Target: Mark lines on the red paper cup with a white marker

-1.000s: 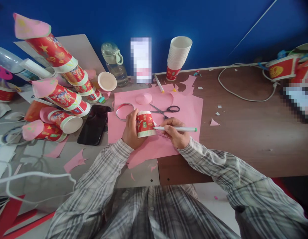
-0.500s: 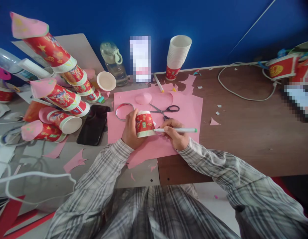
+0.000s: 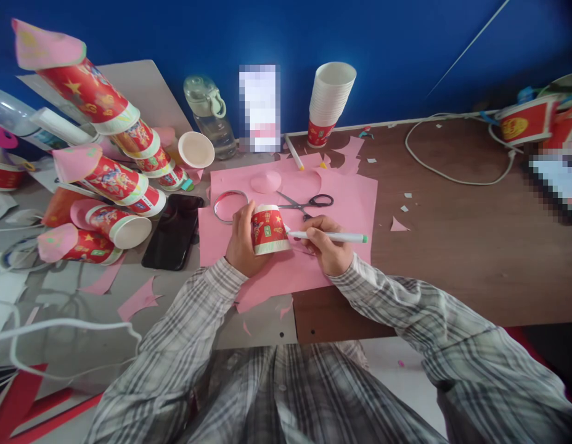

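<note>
A red printed paper cup (image 3: pixel 270 229), its wide rim facing down toward me, is gripped from the left by my left hand (image 3: pixel 245 243). Pale green marks show along its white rim band. My right hand (image 3: pixel 330 245) pinches a white marker (image 3: pixel 341 237) with a green end, its tip close to the cup's right side; whether it touches I cannot tell. Beneath both hands lies pink paper (image 3: pixel 346 216). On that paper, just beyond my hands, are scissors (image 3: pixel 309 202), a roll of tape (image 3: pixel 230 206) and a small pink paper cone (image 3: pixel 266 181).
Decorated cup towers with pink cone tops (image 3: pixel 89 92) stand and lie at the left, beside a black phone (image 3: pixel 172 231). Along the back are a water bottle (image 3: pixel 209 117), a propped blurred screen (image 3: pixel 259 108) and stacked paper cups (image 3: pixel 331 102). A white cable (image 3: pixel 452 176) curves at right.
The marker's tip has risen slightly, from near the cup's lower rim to higher on its side. My left hand keeps the cup in nearly the same place.
</note>
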Tool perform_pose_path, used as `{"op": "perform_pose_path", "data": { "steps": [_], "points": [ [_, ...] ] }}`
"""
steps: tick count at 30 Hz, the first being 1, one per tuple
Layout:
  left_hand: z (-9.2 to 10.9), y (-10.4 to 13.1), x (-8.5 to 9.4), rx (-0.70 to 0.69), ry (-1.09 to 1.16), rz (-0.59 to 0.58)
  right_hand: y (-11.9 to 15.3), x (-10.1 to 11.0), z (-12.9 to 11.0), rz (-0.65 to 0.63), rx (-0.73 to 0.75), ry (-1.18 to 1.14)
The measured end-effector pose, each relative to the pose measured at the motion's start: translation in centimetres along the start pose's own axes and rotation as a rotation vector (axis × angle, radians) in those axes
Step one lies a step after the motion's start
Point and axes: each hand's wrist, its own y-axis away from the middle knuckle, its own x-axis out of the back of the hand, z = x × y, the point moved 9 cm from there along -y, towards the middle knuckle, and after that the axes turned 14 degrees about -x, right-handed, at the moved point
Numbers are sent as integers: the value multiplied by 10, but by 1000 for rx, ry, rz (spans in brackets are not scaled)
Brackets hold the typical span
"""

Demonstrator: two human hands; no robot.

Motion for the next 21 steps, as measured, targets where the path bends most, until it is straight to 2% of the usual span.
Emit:
{"op": "perform_pose_path", "data": {
  "steps": [18, 21],
  "points": [
    [-1, 0, -1, 11, -17, 3, 9, -11, 1, -126, -22, 3],
    [-1, 0, -1, -1, -6, 5, 4, -7, 0, -98, -15, -49]
  ]
}}
